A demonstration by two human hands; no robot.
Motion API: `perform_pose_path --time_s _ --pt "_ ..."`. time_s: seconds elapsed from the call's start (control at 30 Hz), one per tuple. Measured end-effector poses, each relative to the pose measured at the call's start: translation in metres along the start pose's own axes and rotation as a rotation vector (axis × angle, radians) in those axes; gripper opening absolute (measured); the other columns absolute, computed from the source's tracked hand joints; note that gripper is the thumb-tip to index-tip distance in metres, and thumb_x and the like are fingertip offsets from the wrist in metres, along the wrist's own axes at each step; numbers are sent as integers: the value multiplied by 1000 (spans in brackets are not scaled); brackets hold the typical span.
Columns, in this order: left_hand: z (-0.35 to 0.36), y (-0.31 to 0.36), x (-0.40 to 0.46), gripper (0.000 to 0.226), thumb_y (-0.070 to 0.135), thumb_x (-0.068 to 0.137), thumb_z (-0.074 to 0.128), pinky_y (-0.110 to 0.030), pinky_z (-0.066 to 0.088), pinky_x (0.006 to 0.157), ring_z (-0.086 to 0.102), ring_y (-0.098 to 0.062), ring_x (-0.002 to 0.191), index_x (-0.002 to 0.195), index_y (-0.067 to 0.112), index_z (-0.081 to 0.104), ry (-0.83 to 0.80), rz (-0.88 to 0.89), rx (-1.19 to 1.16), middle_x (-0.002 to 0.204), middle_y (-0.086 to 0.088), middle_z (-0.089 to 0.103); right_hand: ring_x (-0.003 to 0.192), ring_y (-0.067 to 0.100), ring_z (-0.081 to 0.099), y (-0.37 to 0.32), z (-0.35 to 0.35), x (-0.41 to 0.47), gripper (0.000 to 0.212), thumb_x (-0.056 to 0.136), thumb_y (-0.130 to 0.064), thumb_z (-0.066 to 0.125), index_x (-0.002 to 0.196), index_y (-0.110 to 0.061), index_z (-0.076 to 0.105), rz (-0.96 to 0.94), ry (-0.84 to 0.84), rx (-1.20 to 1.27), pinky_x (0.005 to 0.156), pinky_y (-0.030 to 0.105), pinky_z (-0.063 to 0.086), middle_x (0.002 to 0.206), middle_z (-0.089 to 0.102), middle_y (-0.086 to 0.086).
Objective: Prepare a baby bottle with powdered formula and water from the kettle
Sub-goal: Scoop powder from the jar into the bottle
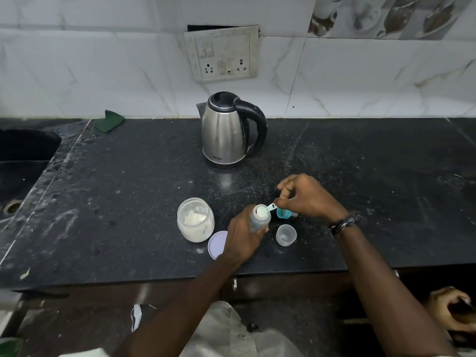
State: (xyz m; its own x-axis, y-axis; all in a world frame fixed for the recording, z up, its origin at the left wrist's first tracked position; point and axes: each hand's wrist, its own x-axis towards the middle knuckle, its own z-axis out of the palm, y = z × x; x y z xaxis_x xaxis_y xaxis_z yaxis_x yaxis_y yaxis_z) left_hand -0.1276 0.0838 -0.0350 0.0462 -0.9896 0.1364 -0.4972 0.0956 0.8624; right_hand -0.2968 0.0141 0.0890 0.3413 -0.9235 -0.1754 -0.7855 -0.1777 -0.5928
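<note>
Powder-dosing step: left hand [240, 237] grips baby bottle [259, 218]; right hand [305, 197] pinches teal scoop [268, 208] over its mouth. Next: tip powder in, then fetch kettle [229, 130].

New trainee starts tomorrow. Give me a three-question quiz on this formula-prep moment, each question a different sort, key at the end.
1. True or false: the kettle is lifted off the counter.
2. Multiple choice: the scoop in the right hand is over A) the formula jar, B) the mouth of the baby bottle, C) the clear cap.
3. Fill in: the left hand has its grip around the ____.

Key:
1. False; it stands on the counter by the wall.
2. B.
3. Baby bottle.
</note>
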Motion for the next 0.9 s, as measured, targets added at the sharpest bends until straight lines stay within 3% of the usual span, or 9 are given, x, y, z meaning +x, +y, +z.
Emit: perform_pose_path --time_s 0.03,0.1,0.13,0.23,0.33,0.43,0.53,0.7,0.9 --pt "0 0 0 49 16 78 78 -41 53 88 67 -20 102 124 11 62 -3 -4 3 113 -2 72 90 2 65 -5 3 1 19 74 -17 79 58 -12 72 -22 -4 -54 68 14 48 81 72 -2" --pt "0 0 1 50 16 77 78 -41 54 87 68 -22 102 124 12 62 -7 -3 4 111 -2 72 90 15 67 -17 9 5 20 73 -18 77 57 -11 68 -71 0 -182 73 31 55 77 71 -1" --pt "-1 0 1 50 17 77 78 -41 54 86 69 -21 101 124 13 62 -7 3 1 110 -2 73 94 19 66 -22 14 5 20 73 -20 74 57 -12 65 -103 -1 -286 76 39 55 82 70 1" --pt "-1 -1 1 46 21 78 78 -41 54 83 69 -19 97 121 15 63 -8 8 9 107 0 73 101 26 57 -35 28 6 19 75 -27 71 62 -18 60 -168 12 -565 83 43 48 103 64 2" --pt "0 -3 2 43 24 80 79 -38 54 81 70 -19 94 119 15 62 -7 0 35 105 0 74 103 24 57 -39 30 7 24 71 -24 73 55 -17 57 -123 -36 -474 86 43 44 95 66 -2" --pt "0 -3 3 44 28 80 80 -34 54 80 70 -18 94 119 16 62 3 5 36 105 0 74 107 27 49 -44 32 8 32 69 -26 74 54 -19 47 -141 4 -594 84 45 37 100 62 1" --pt "0 -4 4 42 32 81 79 -35 54 78 70 -18 91 116 15 63 -4 -2 41 102 0 74 111 26 47 -47 33 9 19 69 -18 72 56 -15 58 -110 -68 -490 86 46 37 103 64 1" --pt "0 -6 5 43 29 80 80 -25 48 76 70 -20 93 117 14 64 -4 8 43 103 -2 75 115 24 47 -47 32 13 16 68 -18 76 60 -11 64 -53 -95 -382 89 45 36 103 66 1" --pt "-1 -6 4 43 28 80 80 -33 54 79 71 -21 94 118 15 64 -5 7 22 103 -2 75 115 23 51 -47 29 16 13 68 -14 77 62 -7 69 -62 -113 -339 93 43 45 95 64 -1"
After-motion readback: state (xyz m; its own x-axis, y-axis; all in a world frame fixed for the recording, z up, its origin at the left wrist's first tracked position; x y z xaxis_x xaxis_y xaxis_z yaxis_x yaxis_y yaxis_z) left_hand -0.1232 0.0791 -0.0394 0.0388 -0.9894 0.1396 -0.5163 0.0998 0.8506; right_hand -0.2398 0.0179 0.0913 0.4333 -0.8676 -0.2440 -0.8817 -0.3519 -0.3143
